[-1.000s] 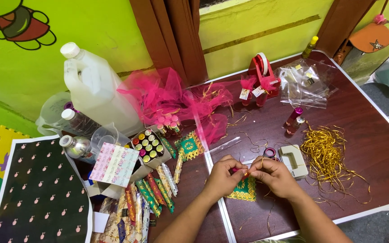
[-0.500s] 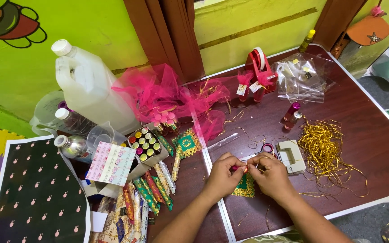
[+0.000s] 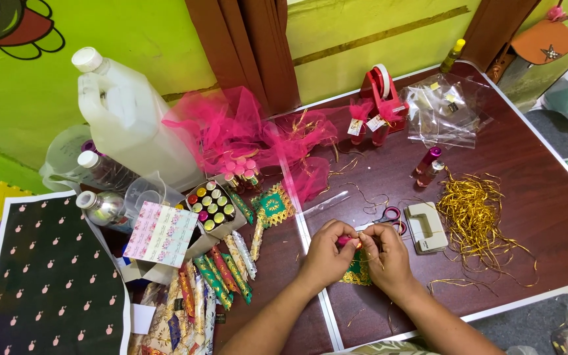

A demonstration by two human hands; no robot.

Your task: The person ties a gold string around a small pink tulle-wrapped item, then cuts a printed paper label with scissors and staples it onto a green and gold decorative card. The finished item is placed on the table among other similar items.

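Note:
My left hand (image 3: 325, 255) and my right hand (image 3: 386, 258) meet fingertip to fingertip over the dark brown table (image 3: 547, 197). Between them they pinch a small pink item (image 3: 346, 241) with a thin gold thread; its shape is mostly hidden by the fingers. Under the hands lies a green and gold patterned card (image 3: 355, 273). Pink-handled scissors (image 3: 389, 216) and a beige hole punch (image 3: 426, 227) lie just beyond the right hand. A tangle of gold thread (image 3: 476, 212) spreads to the right.
Pink netting (image 3: 241, 135), a red tape dispenser (image 3: 382, 87) and clear bags (image 3: 446, 110) sit at the back. A white jug (image 3: 123, 112), bottles, a box of small coloured vials (image 3: 212, 204) and patterned packets (image 3: 215, 273) crowd the left. Black patterned fabric (image 3: 54, 276) lies far left.
The hands stay together on the small pink item, fingers shifting slightly. The head view has moved a little; the objects on the table stay put.

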